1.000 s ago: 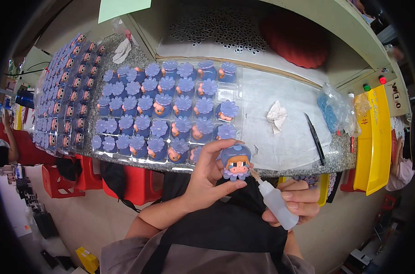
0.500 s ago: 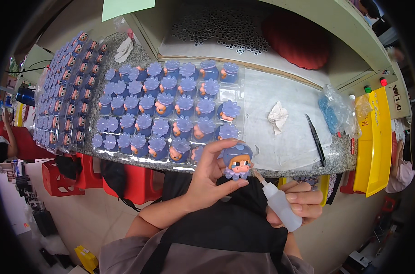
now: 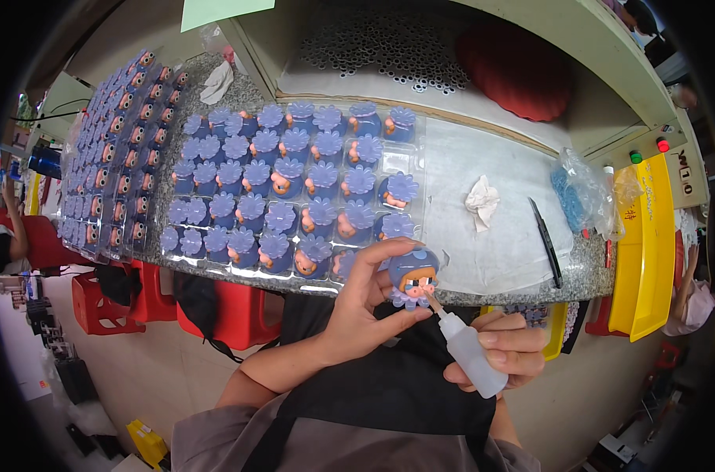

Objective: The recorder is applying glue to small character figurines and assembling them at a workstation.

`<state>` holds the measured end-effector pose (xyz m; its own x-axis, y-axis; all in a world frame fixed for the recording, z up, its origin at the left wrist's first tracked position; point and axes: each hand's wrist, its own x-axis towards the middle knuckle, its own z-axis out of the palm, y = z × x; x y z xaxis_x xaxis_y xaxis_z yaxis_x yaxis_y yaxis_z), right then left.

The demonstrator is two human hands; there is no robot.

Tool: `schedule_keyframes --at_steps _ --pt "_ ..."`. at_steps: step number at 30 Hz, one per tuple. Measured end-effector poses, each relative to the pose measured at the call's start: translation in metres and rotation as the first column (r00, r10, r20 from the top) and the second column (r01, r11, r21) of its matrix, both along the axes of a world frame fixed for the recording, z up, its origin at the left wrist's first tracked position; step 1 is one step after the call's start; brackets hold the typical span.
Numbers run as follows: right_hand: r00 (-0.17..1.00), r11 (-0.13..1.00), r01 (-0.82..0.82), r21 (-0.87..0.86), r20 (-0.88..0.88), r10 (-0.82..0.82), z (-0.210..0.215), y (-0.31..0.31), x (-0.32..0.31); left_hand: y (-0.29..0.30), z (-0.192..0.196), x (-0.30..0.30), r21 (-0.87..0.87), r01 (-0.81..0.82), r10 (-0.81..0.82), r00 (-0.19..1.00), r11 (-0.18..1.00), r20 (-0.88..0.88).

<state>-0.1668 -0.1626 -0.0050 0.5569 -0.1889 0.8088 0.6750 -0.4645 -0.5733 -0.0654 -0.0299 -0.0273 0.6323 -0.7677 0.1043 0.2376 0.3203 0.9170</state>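
A: Status on the hands?

B: Left hand (image 3: 365,311) pinches one doll head (image 3: 412,277), blue hood, face toward the camera, just below the table (image 3: 523,293) edge at 6 o'clock. Right hand (image 3: 503,350) is wrapped around a small squeeze bottle (image 3: 469,354), nozzle tip touching the head's chin.

A: Progress?

B: Can't grade it exactly. Clear tray (image 3: 294,185) at 11 o'clock is nearly full of the same heads; a couple of cells on its right side look empty. More filled trays (image 3: 110,149) at 9 o'clock. Can't tell which heads are done. Crumpled rag (image 3: 482,201) and dark tool (image 3: 546,240) sit idle at 2 o'clock.
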Motion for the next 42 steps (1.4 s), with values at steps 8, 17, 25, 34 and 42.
schedule_keyframes --at_steps 8,17,25,34,42 --pt "0.997 0.997 0.07 0.019 -0.019 -0.07 -0.001 0.004 0.0 0.001 -0.004 0.0 -0.014 -0.005 0.005 1.0 1.0 0.002" --pt "0.86 0.887 0.327 0.327 -0.491 -0.136 0.0 -0.061 0.064 0.011 0.002 0.024 -0.105 -0.169 0.167 0.986 0.98 -0.028" --pt "0.673 0.864 0.353 -0.359 -0.544 -0.501 -0.061 -0.141 0.206 0.021 0.008 0.024 -0.09 -0.168 0.159 0.982 0.982 -0.101" --pt "0.672 0.675 0.252 -0.693 -0.377 -0.638 -0.064 -0.161 0.242 0.033 0.011 0.029 -0.017 -0.294 0.289 0.947 0.956 -0.138" --pt "0.662 0.719 0.415 -0.557 -0.357 -0.659 -0.073 -0.176 0.227 0.022 0.012 0.025 -0.009 -0.229 0.225 0.963 0.973 -0.147"
